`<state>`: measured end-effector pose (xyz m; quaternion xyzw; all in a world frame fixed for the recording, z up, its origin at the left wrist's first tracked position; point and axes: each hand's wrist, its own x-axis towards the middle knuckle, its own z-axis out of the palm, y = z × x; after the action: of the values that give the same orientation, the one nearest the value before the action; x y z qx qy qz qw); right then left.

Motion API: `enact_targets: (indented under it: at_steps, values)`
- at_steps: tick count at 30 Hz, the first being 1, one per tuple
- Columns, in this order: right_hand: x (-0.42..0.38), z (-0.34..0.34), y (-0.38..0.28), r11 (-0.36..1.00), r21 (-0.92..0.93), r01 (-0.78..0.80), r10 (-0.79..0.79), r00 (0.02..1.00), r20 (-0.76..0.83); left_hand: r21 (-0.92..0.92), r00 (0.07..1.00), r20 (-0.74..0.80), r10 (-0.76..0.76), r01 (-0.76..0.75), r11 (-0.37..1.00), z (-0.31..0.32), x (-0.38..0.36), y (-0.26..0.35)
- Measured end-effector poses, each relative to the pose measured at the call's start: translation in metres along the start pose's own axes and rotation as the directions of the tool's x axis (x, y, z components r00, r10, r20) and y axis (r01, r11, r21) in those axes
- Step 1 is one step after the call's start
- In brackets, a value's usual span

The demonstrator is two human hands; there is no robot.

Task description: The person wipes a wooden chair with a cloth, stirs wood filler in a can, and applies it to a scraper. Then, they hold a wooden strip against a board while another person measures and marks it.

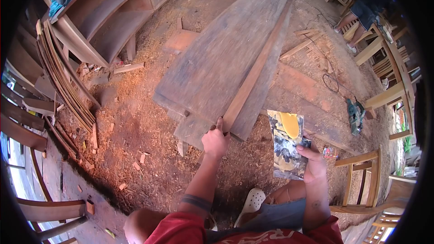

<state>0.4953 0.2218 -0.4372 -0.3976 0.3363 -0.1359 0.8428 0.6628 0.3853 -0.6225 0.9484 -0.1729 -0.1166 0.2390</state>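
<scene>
At the near end of a long narrow wooden strip [254, 74], my left hand [215, 141] is closed on the strip with the thumb on top. The strip lies lengthwise over wide, dark wooden boards [217, 58]. My right hand [313, 163] holds a flat, patterned card [285, 160] upright by its right edge, thumb in front. Smeared on the card's upper part is a yellow paste [290, 125]. The card is to the right of the boards' near end, apart from the strip.
Thin curved slats [63, 79] lean at the left beside a wooden shelf unit [106, 20]. A green power tool [355, 116] lies on the right, near a chair frame [373, 178]. Another person [361, 16] stands at the upper right. Sawdust and wood scraps cover the ground.
</scene>
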Motion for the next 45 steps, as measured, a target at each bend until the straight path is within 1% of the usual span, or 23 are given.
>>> enact_targets:
  at_steps: [2,6,10,13,20,26,28,31,32,35,36,38,41,45]
  values:
    - [0.000,0.000,-0.001,1.000,0.006,0.009,-0.009,1.000,-0.014,-0.001,1.000,-0.004,0.002,-0.002,1.000,0.000,0.000,-0.001]
    - [0.000,-0.005,0.000,0.999,0.032,-0.003,0.002,1.000,0.027,0.017,1.000,-0.005,0.013,-0.013,1.000,0.000,0.001,0.001]
    - [-0.002,-0.006,-0.001,1.000,0.002,-0.001,0.001,1.000,-0.008,0.018,0.998,-0.052,0.028,-0.027,0.999,0.003,0.000,0.001]
    - [-0.006,0.001,-0.005,0.999,0.024,-0.039,0.040,0.998,-0.047,0.009,0.996,-0.084,0.037,-0.037,0.999,0.005,0.000,0.000]
    - [-0.007,0.003,-0.004,0.991,0.109,-0.077,0.075,0.997,0.018,0.015,0.990,-0.123,0.069,-0.068,0.998,0.004,-0.003,0.002]
    - [-0.005,0.002,-0.005,0.992,0.099,-0.083,0.079,0.996,0.047,-0.011,0.995,-0.093,0.021,-0.022,1.000,0.001,-0.002,0.005]
    - [-0.003,0.000,-0.004,0.994,0.084,-0.075,0.071,0.996,0.052,0.015,0.996,-0.079,0.032,-0.031,0.999,0.000,-0.003,0.005]
    - [-0.004,0.000,-0.003,0.993,0.072,-0.090,0.091,0.996,-0.010,0.037,0.999,-0.036,0.002,-0.001,0.999,-0.006,-0.004,0.011]
    - [-0.003,-0.001,-0.003,0.990,0.100,-0.101,0.099,0.995,0.021,0.043,1.000,-0.018,-0.016,0.017,0.999,-0.007,-0.004,0.012]
    - [-0.005,0.003,-0.005,0.989,0.110,-0.101,0.098,0.995,0.032,0.012,0.998,-0.058,0.036,-0.036,0.999,-0.002,-0.004,0.006]
    - [0.001,-0.005,0.000,0.988,0.115,-0.100,0.091,0.992,0.084,0.011,0.998,-0.057,0.033,-0.032,0.999,-0.002,-0.004,0.006]
    - [0.000,-0.004,-0.001,0.987,0.123,-0.106,0.095,0.991,0.095,0.009,0.998,-0.052,0.022,-0.022,1.000,-0.002,-0.005,0.006]
    - [0.000,-0.004,-0.002,0.984,0.135,-0.119,0.103,0.988,0.116,-0.040,0.996,-0.087,0.007,-0.011,0.999,-0.001,-0.006,0.007]
    - [0.001,-0.004,-0.003,0.985,0.131,-0.115,0.097,0.986,0.134,-0.039,0.995,-0.096,0.006,-0.010,0.999,-0.001,-0.005,0.008]
